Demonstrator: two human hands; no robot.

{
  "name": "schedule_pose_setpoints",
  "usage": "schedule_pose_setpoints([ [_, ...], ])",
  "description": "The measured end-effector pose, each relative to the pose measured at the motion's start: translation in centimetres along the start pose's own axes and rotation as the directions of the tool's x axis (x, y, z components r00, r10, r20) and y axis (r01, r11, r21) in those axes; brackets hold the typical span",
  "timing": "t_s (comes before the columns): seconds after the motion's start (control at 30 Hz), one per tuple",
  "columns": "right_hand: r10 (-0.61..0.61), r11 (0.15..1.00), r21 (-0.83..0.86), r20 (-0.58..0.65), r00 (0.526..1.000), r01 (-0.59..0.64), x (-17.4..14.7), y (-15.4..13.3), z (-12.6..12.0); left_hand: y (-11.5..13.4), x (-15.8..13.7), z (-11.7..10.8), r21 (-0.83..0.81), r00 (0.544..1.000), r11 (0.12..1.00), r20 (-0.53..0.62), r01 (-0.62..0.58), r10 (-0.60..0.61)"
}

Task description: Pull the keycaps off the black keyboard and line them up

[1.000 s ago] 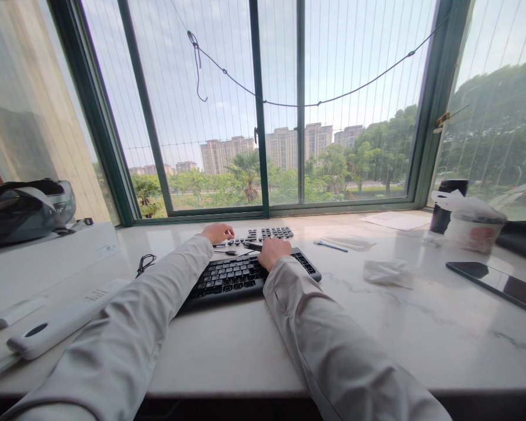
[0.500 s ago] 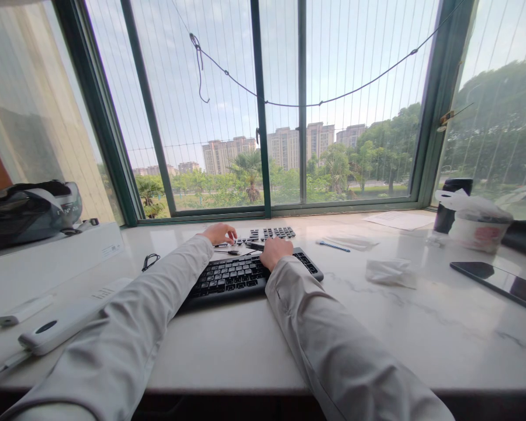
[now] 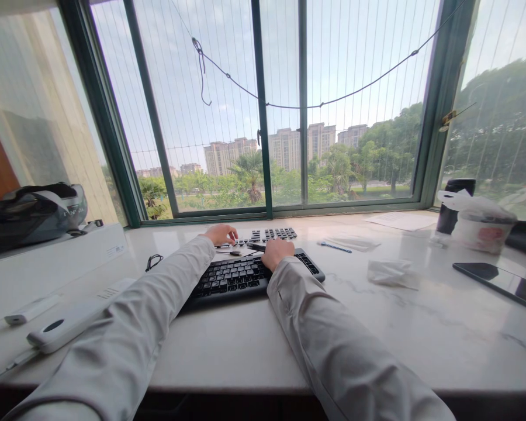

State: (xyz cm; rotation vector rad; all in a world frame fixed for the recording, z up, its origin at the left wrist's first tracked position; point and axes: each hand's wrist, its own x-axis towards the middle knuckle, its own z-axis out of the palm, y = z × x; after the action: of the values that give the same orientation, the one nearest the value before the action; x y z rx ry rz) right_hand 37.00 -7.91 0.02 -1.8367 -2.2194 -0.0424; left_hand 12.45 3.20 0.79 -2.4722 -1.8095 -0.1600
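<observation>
A black keyboard (image 3: 232, 276) lies on the pale marbled counter, partly covered by my sleeves. Behind it, loose dark keycaps (image 3: 281, 233) are set out in rows. My left hand (image 3: 221, 234) is over the left end of those rows, its fingers bent downward and slightly apart; the fingertips are partly hidden. My right hand (image 3: 277, 254) is closed above the keyboard's upper right part. From its fingers a dark slim tool (image 3: 256, 247) points left; its exact kind is too small to tell. A small dark cable plug (image 3: 234, 253) lies between the hands.
Right of the keyboard are a blue stick (image 3: 336, 247), crumpled clear plastic (image 3: 392, 273) and a dark phone (image 3: 499, 282). A bagged tub (image 3: 484, 231) and a black bottle (image 3: 453, 206) stand farther right. At left are a white power strip (image 3: 76, 318) and a helmet (image 3: 30, 219) on a white box.
The whole view has shifted slightly to the right. Both hands keep nearly the same pose over the keycaps and keyboard.
</observation>
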Motion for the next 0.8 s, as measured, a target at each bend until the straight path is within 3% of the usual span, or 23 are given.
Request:
schedule_pose_setpoints([
  [0.53,-0.018,1.000,-0.001,0.010,1.000,0.018,0.1,0.1,0.2,0.5,-0.4,-0.6,-0.001,0.999,1.000,0.041,-0.012,0.012],
  [0.8,-0.027,1.000,0.015,0.016,1.000,0.027,0.2,0.2,0.2,1.8,-1.9,-2.2,-0.023,0.998,0.998,-0.025,-0.060,0.059],
])
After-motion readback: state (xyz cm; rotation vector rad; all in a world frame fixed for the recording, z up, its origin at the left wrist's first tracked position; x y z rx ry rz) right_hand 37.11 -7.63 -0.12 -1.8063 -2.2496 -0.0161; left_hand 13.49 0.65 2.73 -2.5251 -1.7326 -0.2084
